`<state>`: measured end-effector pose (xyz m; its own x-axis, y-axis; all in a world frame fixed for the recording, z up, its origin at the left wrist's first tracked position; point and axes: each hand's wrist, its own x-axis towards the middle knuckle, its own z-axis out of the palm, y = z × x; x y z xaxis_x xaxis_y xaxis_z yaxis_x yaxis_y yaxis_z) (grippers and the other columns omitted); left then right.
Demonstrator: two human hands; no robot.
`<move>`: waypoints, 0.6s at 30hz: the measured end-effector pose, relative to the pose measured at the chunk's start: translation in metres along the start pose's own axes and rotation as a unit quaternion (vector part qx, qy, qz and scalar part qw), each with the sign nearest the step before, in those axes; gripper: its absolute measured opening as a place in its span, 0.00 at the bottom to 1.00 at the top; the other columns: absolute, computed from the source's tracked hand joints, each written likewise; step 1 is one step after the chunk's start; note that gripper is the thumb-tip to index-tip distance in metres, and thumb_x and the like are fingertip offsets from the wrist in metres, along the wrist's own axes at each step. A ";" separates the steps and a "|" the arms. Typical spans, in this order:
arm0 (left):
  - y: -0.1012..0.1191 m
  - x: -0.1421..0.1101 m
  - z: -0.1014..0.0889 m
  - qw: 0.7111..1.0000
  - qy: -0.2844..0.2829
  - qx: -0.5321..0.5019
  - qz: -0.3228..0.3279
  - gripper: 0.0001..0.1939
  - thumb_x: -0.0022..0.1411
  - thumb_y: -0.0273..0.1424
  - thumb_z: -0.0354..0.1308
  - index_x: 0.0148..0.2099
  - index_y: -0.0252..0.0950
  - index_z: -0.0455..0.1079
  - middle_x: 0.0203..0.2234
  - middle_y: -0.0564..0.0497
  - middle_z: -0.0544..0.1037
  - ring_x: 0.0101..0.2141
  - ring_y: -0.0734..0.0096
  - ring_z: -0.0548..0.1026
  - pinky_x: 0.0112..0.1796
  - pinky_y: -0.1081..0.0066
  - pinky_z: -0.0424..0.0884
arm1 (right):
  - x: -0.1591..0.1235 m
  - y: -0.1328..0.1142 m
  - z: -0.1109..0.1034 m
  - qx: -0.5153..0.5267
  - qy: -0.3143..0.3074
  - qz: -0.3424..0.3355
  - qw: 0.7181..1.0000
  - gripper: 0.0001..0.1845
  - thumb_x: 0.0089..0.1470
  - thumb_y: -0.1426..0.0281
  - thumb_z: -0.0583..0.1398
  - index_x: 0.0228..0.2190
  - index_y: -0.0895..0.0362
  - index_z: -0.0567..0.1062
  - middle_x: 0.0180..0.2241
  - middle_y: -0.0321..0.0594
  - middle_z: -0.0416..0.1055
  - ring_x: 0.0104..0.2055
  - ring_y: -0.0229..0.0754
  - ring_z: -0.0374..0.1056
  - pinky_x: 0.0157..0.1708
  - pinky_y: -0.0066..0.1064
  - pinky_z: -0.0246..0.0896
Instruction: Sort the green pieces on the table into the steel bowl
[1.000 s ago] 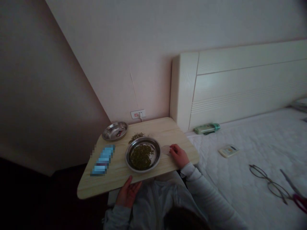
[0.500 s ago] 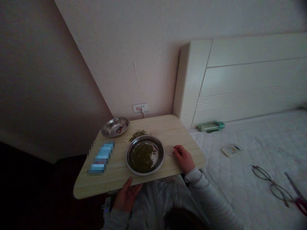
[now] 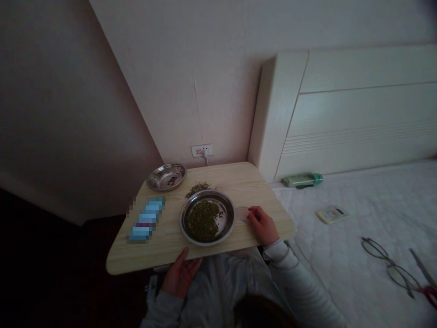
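Observation:
A steel bowl (image 3: 223,238) stands near the front of the small wooden table (image 3: 266,191). Small green-brown bits (image 3: 204,222) lie in it, heaped toward its left side. To the bowl's right, my right hand (image 3: 262,225) rests low over the tabletop, fingers pinched at a clear, thin round piece (image 3: 242,213) whose kind I cannot make out. My left hand (image 3: 181,274) is at the table's front edge, palm up and fingers loosely stretched, with nothing in it. Behind the bowl, a loose pile of similar bits (image 3: 198,188) lies directly on the wood.
A second steel bowl (image 3: 167,177) sits at the back left, and a blurred-out blue item (image 3: 147,218) lies at the left. On the bed to the right are a green bottle (image 3: 302,180), a white device (image 3: 332,214), glasses (image 3: 391,264) and scissors (image 3: 426,278). A wall socket (image 3: 202,150) is behind.
The whole view has shifted slightly, with the table and bowls appearing a little higher and further right. Both hands keep nearly the same places relative to the table.

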<state>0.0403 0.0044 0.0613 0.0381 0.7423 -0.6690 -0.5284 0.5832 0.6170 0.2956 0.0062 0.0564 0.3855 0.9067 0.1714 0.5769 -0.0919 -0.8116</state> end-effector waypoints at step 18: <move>0.052 0.000 0.046 0.928 -0.028 0.334 0.165 0.22 0.43 0.34 0.55 0.43 0.40 0.56 0.31 0.50 0.68 0.17 0.73 0.69 0.16 0.70 0.66 | 0.006 -0.001 -0.001 0.010 0.015 -0.010 1.000 0.11 0.44 0.68 0.49 0.31 0.56 0.66 0.23 0.35 0.69 0.27 0.36 0.64 0.28 0.28 0.55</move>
<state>0.0519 0.0500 0.1119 0.0223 0.9216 -0.3875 0.1233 0.3821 0.9159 0.2975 0.0111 0.0586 0.3955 0.8955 0.2039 0.5697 -0.0650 -0.8193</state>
